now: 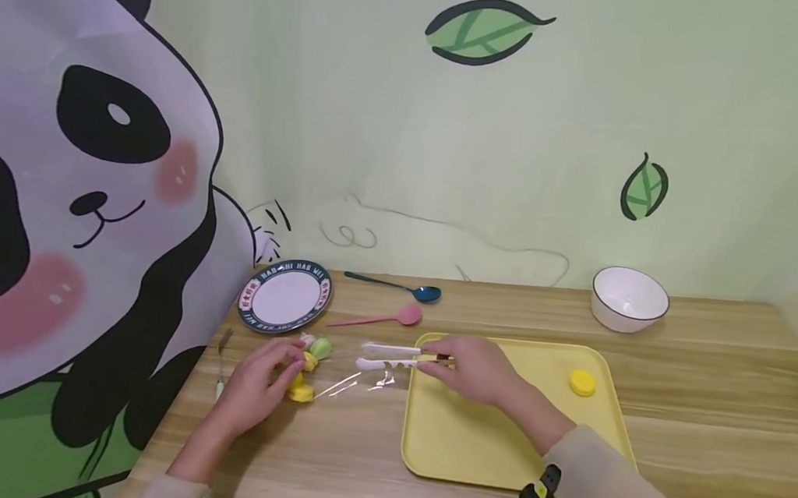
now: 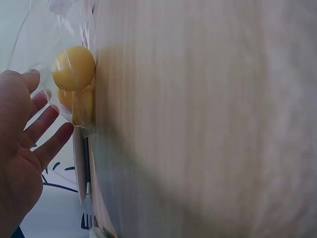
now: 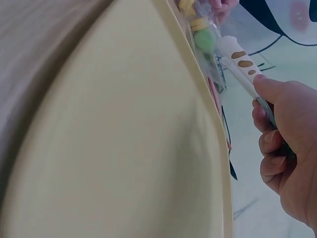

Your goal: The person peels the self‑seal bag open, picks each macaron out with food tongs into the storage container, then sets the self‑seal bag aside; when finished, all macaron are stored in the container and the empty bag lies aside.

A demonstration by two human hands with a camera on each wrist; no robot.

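Observation:
My left hand (image 1: 258, 382) holds the edge of a clear plastic bag (image 1: 343, 377) lying on the table, thumb on one side and fingers on the other. Inside the bag are several round macaron-like pieces, including a yellow one (image 2: 74, 68) and a green one (image 1: 321, 348). White tongs with brown spots (image 3: 242, 62) are gripped in my right hand (image 1: 477, 371), over the left edge of the yellow tray (image 1: 460, 449). Their tips are parted, point left toward the bag and have nothing between them. One yellow disc (image 1: 581, 383) sits on the tray's right side.
A blue-rimmed plate (image 1: 286, 296) stands at the back left, beside a dark blue spoon (image 1: 427, 293) and a pink spoon (image 1: 409, 314). The white bowl (image 1: 629, 300) is at the back right, close to the wall. A fork (image 1: 224, 342) lies along the left edge.

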